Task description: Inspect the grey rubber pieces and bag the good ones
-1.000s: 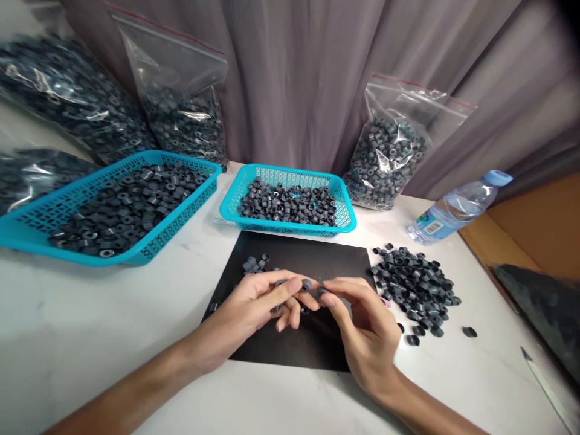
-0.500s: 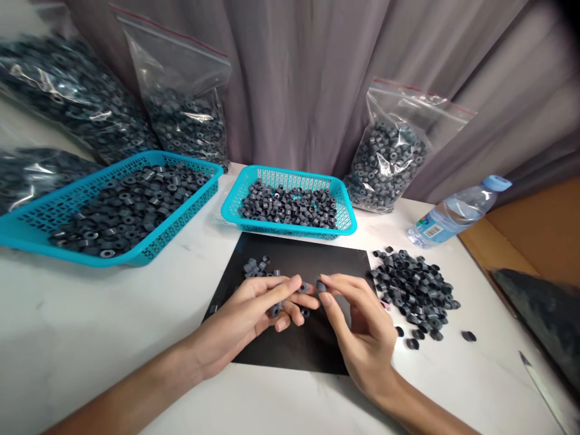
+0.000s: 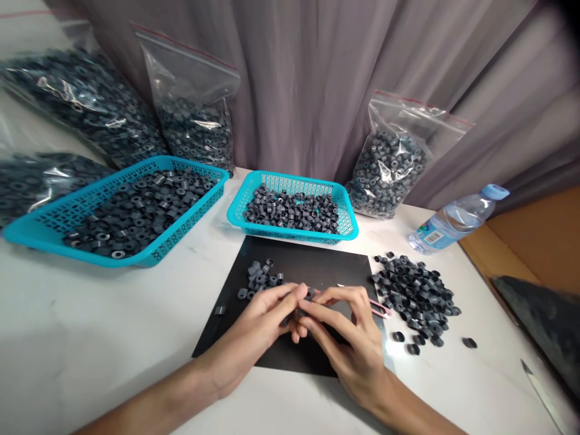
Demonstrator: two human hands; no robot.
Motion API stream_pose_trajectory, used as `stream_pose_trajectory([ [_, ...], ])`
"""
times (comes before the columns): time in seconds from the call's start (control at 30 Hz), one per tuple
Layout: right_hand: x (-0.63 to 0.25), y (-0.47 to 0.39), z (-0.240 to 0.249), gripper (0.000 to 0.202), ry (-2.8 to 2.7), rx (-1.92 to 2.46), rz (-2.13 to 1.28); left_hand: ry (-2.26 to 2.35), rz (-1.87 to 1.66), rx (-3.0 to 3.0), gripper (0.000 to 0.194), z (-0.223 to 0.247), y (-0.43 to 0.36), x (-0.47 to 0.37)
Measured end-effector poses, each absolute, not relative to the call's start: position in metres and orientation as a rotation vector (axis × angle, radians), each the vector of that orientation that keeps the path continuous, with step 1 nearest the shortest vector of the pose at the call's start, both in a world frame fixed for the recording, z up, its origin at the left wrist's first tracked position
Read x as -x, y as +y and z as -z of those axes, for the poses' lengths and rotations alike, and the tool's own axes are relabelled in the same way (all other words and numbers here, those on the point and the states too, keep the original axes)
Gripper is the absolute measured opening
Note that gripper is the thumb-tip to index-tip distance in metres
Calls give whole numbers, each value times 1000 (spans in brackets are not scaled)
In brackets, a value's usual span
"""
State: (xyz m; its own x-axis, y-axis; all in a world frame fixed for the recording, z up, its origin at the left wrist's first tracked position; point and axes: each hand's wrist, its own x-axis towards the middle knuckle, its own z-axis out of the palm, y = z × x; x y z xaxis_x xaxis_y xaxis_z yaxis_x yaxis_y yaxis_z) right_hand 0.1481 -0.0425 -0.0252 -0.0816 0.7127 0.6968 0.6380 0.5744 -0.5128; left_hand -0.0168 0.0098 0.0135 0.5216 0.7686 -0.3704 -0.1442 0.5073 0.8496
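My left hand point(image 3: 267, 320) is over the black mat point(image 3: 294, 356), its thumb and fingers closed on a small dark ring point(image 3: 310, 293). Against its fingertips, my right hand point(image 3: 353, 332) has its fingers bent inward; what they grip, if anything, is hidden between the hands. Behind my left hand, a loose group of grey ring pieces point(image 3: 260, 275) lies on the mat, with a single piece point(image 3: 220, 310) near the mat's left edge. A pink-handled tool point(image 3: 380, 309) is partly visible beside my right hand.
A large blue basket point(image 3: 109, 261) and a smaller one point(image 3: 294, 233) hold dark rings. Filled plastic bags point(image 3: 194, 127) stand behind. To the right are a heap of dark caps point(image 3: 417, 296), a water bottle point(image 3: 457, 220) and a white-bladed tool point(image 3: 541, 386).
My right hand has moved left to meet my left hand's fingertips. The small dark piece in its pinch is now hidden. The pink tool shows more, and the view has shifted slightly.
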Motion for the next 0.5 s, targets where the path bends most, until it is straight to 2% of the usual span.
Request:
stream_pose_trajectory([
  [0.33, -149, -38, 22, 19, -1691, 1200, -254, 863, -629, -738, 24, -10, 9, 20],
  [0.5, -150, -35, 25, 24, -1650, 1191, -320, 846, -653, -632, 17, -11, 12, 21],
])
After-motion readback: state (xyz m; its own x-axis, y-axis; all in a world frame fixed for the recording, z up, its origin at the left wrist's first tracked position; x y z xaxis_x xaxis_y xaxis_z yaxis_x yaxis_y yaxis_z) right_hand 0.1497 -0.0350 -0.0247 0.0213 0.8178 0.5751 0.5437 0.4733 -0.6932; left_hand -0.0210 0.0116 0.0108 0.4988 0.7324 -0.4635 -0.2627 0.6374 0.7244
